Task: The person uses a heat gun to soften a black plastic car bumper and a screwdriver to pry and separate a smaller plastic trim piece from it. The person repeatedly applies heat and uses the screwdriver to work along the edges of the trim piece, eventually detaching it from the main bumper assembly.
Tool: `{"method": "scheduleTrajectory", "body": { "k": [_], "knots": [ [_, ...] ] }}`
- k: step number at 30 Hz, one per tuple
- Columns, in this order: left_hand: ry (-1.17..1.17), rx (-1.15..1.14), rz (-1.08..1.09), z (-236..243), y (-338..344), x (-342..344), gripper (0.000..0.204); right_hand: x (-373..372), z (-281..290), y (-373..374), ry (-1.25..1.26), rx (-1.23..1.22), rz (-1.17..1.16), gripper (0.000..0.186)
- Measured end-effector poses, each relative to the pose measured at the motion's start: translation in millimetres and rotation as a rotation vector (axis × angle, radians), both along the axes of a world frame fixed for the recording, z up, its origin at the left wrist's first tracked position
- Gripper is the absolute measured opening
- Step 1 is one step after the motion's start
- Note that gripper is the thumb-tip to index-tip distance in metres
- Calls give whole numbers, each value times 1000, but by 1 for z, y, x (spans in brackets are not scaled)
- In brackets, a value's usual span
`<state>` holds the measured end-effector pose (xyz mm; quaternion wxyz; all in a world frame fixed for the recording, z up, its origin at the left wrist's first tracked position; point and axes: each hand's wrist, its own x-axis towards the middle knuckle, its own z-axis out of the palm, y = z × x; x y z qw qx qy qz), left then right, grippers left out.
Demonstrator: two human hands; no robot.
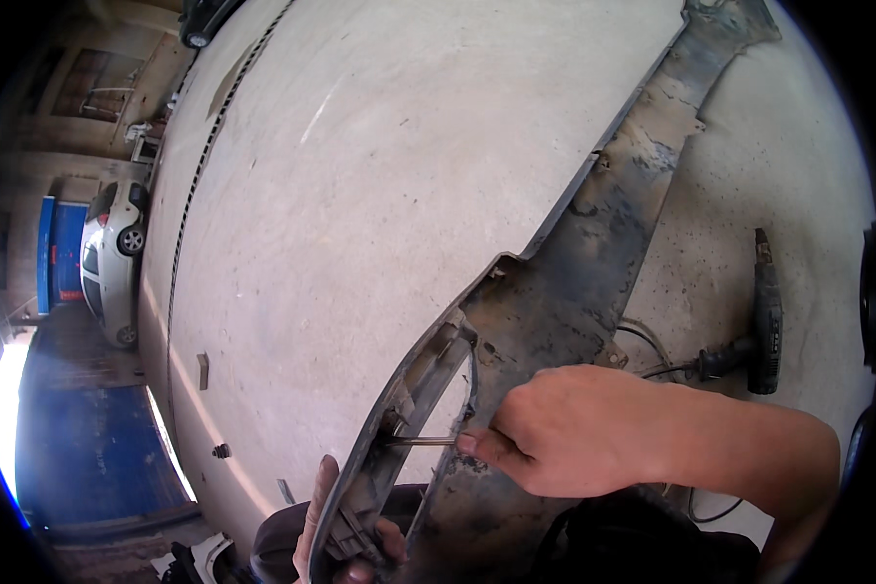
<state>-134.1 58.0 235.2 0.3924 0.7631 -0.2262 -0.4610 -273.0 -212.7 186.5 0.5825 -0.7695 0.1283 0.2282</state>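
A long, dark, scuffed car bumper [594,234] runs from the lower middle up to the top right, with its smudged inner face toward me. My right hand [565,428] is closed around a tool whose handle is hidden in the fist. From it a thin metal shaft [426,441] crosses an opening in the bumper and meets the ribbed edge on the far left side. Lower down, my left hand [316,516] grips that outer edge, fingers outside and thumb inside; the bumper hides its palm.
On the floor to the right lies a black heat gun [767,331] with its cord. A slotted drain [201,165] crosses the concrete on the left. Beyond it stand a silver car [112,263] and blue doors [97,453]. White panel parts [207,557] lie at bottom left.
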Motion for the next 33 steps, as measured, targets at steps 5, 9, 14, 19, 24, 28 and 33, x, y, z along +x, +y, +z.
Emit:
{"method": "scheduleTrajectory", "body": {
  "k": [5, 9, 14, 19, 24, 28, 33],
  "knots": [
    [-32, -47, 4, 4, -10, -4, 60, 3, 14, -8, 77, -4, 54, 52],
    [-97, -70, -46, 4, -16, -3, 59, 2, 18, -9, 76, -22, 67, 47],
    [-22, -71, 30, 6, -18, -8, 60, -3, 4, 3, -66, -115, -9, 56],
    [58, -2, 47, 1, -3, -3, 66, -14, -6, 2, -132, -213, -18, 55],
    [37, 21, 33, 3, -7, -2, 67, -13, -15, 5, -113, -266, -56, 60],
    [50, 21, 33, 4, -7, 0, 67, -5, -15, 12, -150, -213, -73, 60],
    [70, -24, 93, 5, -10, -1, 71, -2, -11, 11, -136, -235, -12, 59]
  ]
}}
